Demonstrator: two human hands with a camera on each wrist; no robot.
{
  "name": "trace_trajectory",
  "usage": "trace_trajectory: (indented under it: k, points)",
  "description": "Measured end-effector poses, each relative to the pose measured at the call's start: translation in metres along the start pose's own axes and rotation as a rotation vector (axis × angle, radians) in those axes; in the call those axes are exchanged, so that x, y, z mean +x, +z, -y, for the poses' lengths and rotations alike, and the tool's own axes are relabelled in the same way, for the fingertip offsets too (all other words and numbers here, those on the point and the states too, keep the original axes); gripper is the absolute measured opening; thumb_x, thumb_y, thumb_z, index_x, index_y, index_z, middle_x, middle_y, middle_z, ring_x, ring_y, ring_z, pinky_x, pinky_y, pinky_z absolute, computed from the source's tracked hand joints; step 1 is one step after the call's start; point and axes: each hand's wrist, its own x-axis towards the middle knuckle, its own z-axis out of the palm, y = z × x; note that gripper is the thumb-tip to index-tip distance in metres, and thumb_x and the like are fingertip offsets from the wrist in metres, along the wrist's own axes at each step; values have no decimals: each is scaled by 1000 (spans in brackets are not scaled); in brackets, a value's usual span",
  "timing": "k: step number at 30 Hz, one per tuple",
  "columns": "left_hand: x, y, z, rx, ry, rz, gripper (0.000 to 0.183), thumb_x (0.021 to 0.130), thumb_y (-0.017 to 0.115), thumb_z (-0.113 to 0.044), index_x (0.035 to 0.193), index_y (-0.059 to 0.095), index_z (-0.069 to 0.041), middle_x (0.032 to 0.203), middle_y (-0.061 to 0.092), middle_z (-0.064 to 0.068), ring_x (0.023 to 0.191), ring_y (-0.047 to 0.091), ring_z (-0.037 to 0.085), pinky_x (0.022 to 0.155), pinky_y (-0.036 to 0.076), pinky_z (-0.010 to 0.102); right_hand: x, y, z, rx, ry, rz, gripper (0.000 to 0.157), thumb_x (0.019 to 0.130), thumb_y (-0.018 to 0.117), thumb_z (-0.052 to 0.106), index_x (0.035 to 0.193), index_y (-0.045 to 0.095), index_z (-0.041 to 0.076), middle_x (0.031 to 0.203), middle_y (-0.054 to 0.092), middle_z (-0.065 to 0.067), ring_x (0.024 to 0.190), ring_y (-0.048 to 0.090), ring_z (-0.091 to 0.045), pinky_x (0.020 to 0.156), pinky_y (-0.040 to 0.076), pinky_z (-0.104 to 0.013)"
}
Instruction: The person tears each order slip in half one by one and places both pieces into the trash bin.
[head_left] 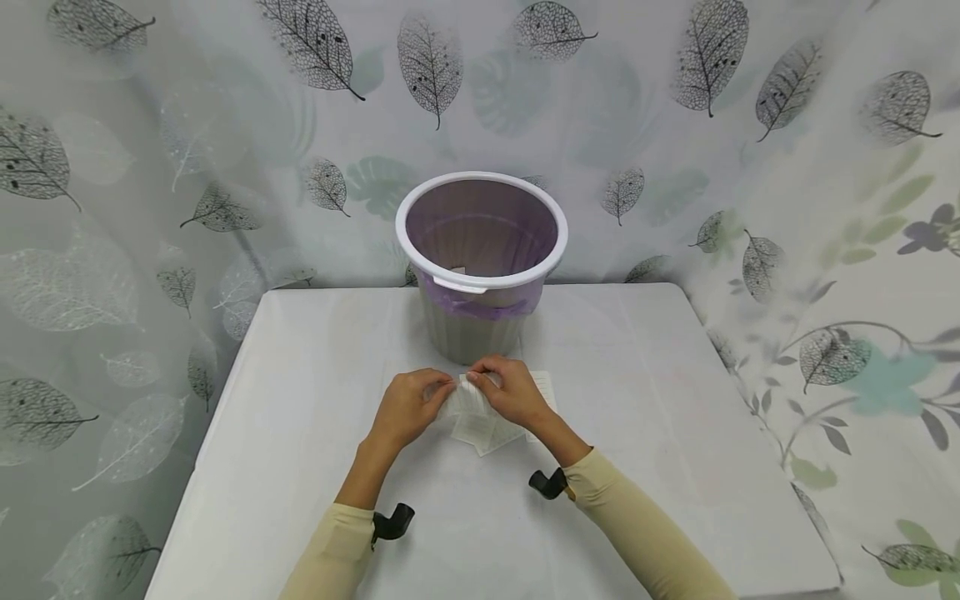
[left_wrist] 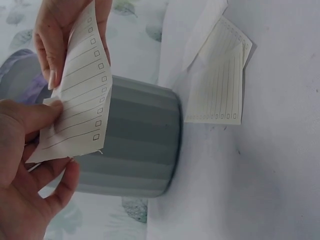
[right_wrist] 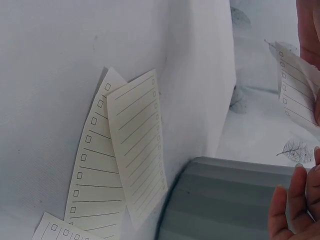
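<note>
- Left wrist view: pale cream lined paper sheet [left_wrist: 80, 102] raised in front of the grey ribbed plastic bin [left_wrist: 140, 135], over the white surface [head_left: 637, 458].
- Pinched near its edges by both left grip [head_left: 405, 404] and right grip [head_left: 508, 392], set close together.
- For steady handling, probably best to keep fingertip pressure light and even, avoiding creases; loose cream paper sheets [right_wrist: 140, 145] overlapping below.
- Printed on the paper: ruled lines, small square checkboxes; no readable words or brand.

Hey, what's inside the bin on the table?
In the bin, a purple liner and a small pale scrap show; the front rim hides whatever lies lower.
</note>
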Motion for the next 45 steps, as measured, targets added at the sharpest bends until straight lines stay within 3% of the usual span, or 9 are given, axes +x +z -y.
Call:
trace_trajectory:
  k: [11,45]
  points:
    - [1,2,-2,-20,33,-29,4,92,79,-2,96,79,1,92,77,7,82,74,24,73,60,39,0,-1,-2,13,37,-5,8,99,73,11,95,77,6,95,74,-3,90,70,-20,83,56,-40]
    - [3,3,2,-13,41,-54,5,92,79,-3,95,80,1,90,77,8,81,74,24,73,59,39,3,2,-3,44,-2,-47,6,98,73,7,94,76,3,91,74,-4,86,70,-21,80,56,-40]
